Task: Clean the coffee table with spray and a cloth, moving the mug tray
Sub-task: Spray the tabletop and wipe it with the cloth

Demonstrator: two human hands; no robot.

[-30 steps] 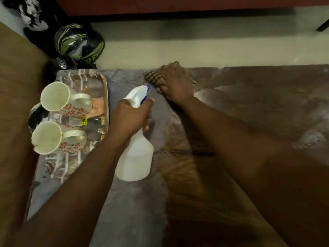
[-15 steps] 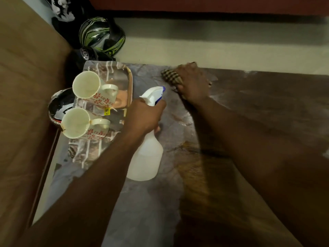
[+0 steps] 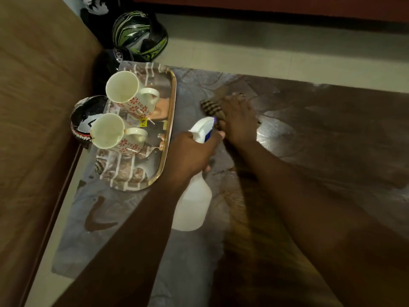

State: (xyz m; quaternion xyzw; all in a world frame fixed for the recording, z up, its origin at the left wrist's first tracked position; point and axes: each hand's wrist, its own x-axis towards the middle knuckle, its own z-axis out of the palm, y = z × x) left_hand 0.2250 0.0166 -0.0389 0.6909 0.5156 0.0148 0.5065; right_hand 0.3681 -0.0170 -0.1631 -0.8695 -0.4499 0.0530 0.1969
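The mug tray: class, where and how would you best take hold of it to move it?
Probably grip the tray with both hands on its two short rims, coming from the near and far ends. It is long, and two mugs stand toward its far end, so keep it level.
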